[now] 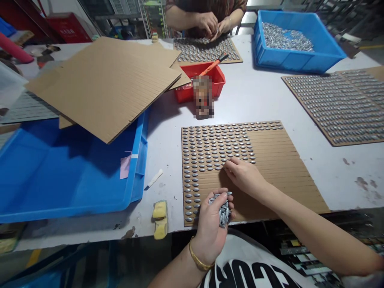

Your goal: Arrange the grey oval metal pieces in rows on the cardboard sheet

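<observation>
My left hand (212, 222) is cupped around a heap of small silver spindle-shaped pieces (223, 212), with the thumb resting over them. Beneath both hands lies a grooved cardboard sheet (279, 168). Rows of the same silver pieces (216, 140) cover its upper left part and run down its left edge. My right hand (241, 172) is at the sheet, fingertips pinched together at the right end of a lower row. Whatever sits between those fingertips is hidden.
A blue tray (136, 176) stands left, with loose cardboard sheets (111, 80) across it. A red bin (220, 80) holds an orange-handled tool (213, 66). Filled sheets (345, 104) lie right. A blue bin (294, 62) of silver pieces stands behind. Across the table, a person's hands (213, 26) work over another sheet.
</observation>
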A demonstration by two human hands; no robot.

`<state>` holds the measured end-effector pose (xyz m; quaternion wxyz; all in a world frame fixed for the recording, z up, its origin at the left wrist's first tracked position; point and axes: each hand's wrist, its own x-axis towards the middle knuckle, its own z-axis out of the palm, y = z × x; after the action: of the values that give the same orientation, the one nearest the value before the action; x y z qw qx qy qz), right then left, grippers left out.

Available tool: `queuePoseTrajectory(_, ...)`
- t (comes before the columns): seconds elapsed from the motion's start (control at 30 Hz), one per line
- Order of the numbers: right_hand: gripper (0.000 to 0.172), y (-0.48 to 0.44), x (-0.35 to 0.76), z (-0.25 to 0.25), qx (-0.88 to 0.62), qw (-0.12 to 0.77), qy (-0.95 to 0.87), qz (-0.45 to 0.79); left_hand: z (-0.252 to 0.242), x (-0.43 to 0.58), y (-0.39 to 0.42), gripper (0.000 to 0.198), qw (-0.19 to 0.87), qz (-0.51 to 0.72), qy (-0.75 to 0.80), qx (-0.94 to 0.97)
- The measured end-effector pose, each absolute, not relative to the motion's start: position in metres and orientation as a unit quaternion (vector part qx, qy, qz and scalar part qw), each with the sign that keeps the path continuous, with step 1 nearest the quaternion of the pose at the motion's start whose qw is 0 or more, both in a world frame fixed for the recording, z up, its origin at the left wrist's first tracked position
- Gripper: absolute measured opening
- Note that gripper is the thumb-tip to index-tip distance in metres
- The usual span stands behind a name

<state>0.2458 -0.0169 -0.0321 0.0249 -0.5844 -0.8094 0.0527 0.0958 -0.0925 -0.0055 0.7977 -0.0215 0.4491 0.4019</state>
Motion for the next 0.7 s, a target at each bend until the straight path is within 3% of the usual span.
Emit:
queuePoseTrajectory(0.17,0.019,-0.021,0.251,-0.038,-0.581,0.081,-0.808,0.059,-0.008,0.096,-0.095,0.023,0.8,0.401,0.446,-0.025)
queuePoseTrajectory(0.7,0.023,-0.031,0.25,-0.043,-0.56,0.077,-0.824,-0.042,-0.01,0.093,-0.098,0.025,0.797,0.398,0.453,-0.032)
